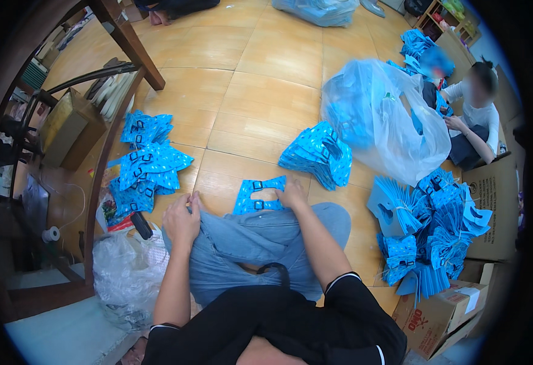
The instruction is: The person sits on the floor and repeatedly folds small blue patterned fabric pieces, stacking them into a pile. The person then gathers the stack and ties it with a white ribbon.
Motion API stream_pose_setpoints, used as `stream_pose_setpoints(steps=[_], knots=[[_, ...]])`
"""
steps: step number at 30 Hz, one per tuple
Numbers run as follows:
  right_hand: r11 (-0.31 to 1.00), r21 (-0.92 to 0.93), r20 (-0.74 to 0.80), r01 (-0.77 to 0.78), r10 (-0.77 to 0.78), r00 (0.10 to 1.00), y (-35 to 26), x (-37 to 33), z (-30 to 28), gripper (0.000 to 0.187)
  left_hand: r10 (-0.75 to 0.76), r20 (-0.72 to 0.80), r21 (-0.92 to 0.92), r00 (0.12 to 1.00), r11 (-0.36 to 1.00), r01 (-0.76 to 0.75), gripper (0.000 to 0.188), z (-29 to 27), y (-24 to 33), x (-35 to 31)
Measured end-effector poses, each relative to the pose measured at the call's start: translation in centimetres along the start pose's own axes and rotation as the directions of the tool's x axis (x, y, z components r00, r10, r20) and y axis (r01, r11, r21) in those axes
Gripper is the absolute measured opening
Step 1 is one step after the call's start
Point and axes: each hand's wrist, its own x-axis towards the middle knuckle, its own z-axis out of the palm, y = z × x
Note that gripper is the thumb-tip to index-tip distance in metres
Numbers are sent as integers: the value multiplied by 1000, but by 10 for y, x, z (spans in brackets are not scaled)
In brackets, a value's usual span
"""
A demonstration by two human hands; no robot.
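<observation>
A blue patterned flat piece [242,198] with a cut-out middle and two black buckles lies on the floor in front of my crossed legs. My right hand [292,193] grips its right edge between thumb and fingers. My left hand [181,218] rests on my left knee, its fingers loosely stretched and holding nothing. Left of it, several stacks of similar blue pieces [147,165] with black buckles lie on the floor. Beyond my right hand sits a fanned stack of blue pieces [318,153], apart from the hand.
A clear plastic bag [415,143] of blue pieces stands at the right, near a seated person [476,109]. More blue piles [434,225] lie by a cardboard box [440,319]. At left are a wooden frame [111,152], a crumpled plastic bag [126,274] and a dark object [140,225].
</observation>
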Motion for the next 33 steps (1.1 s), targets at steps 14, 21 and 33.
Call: stream_pose_setpoints(steps=[14, 21, 33], knots=[[529, 771, -246, 356, -268, 931, -27, -71, -94, 28, 14, 20, -197, 1000, 980, -10, 31, -9, -10, -6], [358, 918, -91, 172, -231, 969, -35, -138, -155, 29, 132, 91, -922, 987, 387, 33, 42, -19, 31, -37], [266, 899, -331, 348, -110, 937, -25, -162, -167, 27, 233, 351, -936, 907, 89, 340, 38, -73, 55, -54]])
